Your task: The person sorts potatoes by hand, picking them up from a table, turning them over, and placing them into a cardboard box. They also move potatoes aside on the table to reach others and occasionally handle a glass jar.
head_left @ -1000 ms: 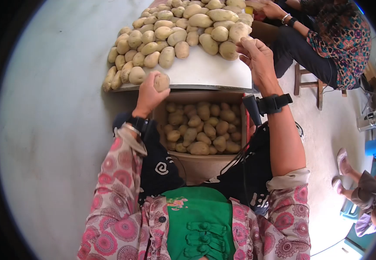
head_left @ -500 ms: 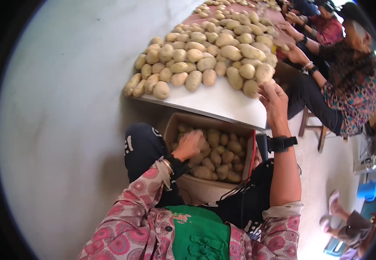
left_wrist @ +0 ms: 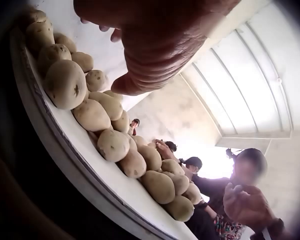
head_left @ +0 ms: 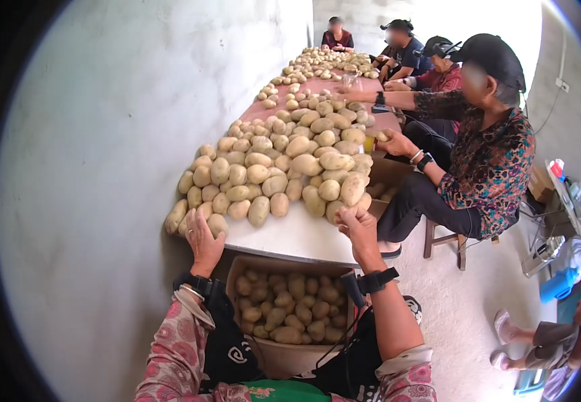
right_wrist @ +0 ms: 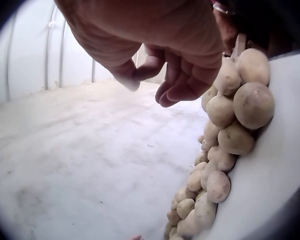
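Observation:
My left hand (head_left: 205,245) is at the near left corner of the table, its fingers spread loosely beside a round potato (head_left: 217,225). The left wrist view has that hand (left_wrist: 157,47) above the potatoes, thumb extended and nothing in its grasp. At the right end of the pile my right hand (head_left: 362,234) is raised close to the nearest potatoes. Seen from the right wrist, this hand (right_wrist: 155,50) has loosely bent fingers with a gap to the thumb and holds nothing. Many pale potatoes (head_left: 258,174) are heaped along the table (head_left: 270,234).
Below the table edge, between my knees, stands a cardboard box (head_left: 233,268) of potatoes. A person (head_left: 485,147) sits at the right side of the table on a wooden stool (head_left: 441,241), with others farther back. A wall (head_left: 103,134) runs along the left.
My left hand held a potato, passed over the box, and is now without it at the table's left corner. My right hand stays by the pile's right end. The head view has tilted up.

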The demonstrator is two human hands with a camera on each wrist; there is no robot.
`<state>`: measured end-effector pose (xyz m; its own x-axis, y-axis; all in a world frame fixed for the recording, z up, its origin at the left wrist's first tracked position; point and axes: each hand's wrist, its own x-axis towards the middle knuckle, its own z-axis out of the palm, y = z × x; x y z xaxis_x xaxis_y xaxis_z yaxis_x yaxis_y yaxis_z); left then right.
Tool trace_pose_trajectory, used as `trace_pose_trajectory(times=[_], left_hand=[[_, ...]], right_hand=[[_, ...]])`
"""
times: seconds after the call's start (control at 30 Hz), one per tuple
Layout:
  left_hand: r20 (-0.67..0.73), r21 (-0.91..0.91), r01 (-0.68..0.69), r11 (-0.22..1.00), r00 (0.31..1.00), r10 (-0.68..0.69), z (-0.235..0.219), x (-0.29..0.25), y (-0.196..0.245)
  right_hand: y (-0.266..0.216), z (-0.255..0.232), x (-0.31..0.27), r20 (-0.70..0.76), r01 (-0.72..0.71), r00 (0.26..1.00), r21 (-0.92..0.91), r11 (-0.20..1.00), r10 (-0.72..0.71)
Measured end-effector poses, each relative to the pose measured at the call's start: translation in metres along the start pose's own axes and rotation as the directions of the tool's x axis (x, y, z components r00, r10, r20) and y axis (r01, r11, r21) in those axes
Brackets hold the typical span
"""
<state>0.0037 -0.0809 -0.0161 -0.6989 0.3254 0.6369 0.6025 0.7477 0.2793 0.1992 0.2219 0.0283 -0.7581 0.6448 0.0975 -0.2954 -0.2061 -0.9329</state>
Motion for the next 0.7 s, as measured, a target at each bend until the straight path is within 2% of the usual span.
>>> trace_pose_trajectory(times=[0.03, 0.07, 0.1, 0.17, 0.2, 0.33, 0.43, 0.5, 0.53, 0.57, 0.63, 0.7], left_hand=[[0.02, 0.12, 0.029, 0.992, 0.999, -0.032, 0.008, 0.003, -0.012], [0.197, 0.142, 0.087, 0.986, 0.974, -0.114, 0.009, 0.008, -0.019], [0.197, 0.142, 0.085, 0.986, 0.974, -0.112, 0.013, 0.006, -0.028], [0.371, 0.15, 0.078, 0.986, 0.92, -0.129, 0.021, 0.003, -0.035], [0.328, 0.181, 0.052, 0.982, 0.938, -0.11, 0.025, -0.001, -0.035], [0.329, 0.224, 0.046, 0.973, 0.937, -0.12, 0.029, 0.001, -0.027], [0.328, 0.196, 0.123, 0.973, 0.927, -0.183, 0.023, 0.002, -0.023], [0.238, 0.117, 0.116, 0.986, 0.961, -0.142, 0.032, 0.003, -0.025], [0.183, 0.194, 0.039, 0.98, 0.98, -0.075, 0.052, 0.004, -0.042], [0.202, 0.174, 0.087, 0.981, 0.972, -0.122, 0.05, 0.009, -0.033], [0.159, 0.242, 0.074, 0.967, 0.981, -0.115, 0.058, 0.007, -0.035], [0.21, 0.23, 0.118, 0.966, 0.963, -0.168, 0.045, 0.001, -0.025]], right_hand=[[0.0, 0.0, -0.002, 0.005, -0.008, 1.0, -0.003, 1.0, 0.008], [0.0, 0.001, -0.003, 0.002, -0.006, 1.0, -0.001, 1.0, 0.006], [-0.001, 0.001, -0.005, 0.004, -0.018, 1.0, -0.011, 1.0, 0.018], [-0.005, 0.001, -0.002, 0.005, -0.02, 1.0, -0.018, 1.0, 0.02], [-0.006, 0.001, -0.001, 0.006, -0.009, 1.0, -0.013, 1.0, 0.009], [0.002, -0.002, 0.001, 0.037, 0.026, 0.999, -0.003, 1.0, -0.025], [-0.001, 0.002, 0.0, 0.033, 0.015, 0.999, -0.061, 0.998, -0.013], [0.0, 0.004, 0.0, 0.033, 0.015, 0.999, -0.022, 1.0, -0.014], [0.005, 0.002, 0.002, 0.027, 0.04, 0.999, -0.059, 0.997, -0.039], [0.0, 0.006, 0.001, 0.016, 0.017, 1.0, -0.061, 0.998, -0.016], [-0.004, 0.007, -0.002, 0.045, 0.034, 0.998, -0.049, 0.998, -0.032], [0.007, 0.002, -0.006, 0.036, 0.012, 0.999, -0.058, 0.998, -0.01]])
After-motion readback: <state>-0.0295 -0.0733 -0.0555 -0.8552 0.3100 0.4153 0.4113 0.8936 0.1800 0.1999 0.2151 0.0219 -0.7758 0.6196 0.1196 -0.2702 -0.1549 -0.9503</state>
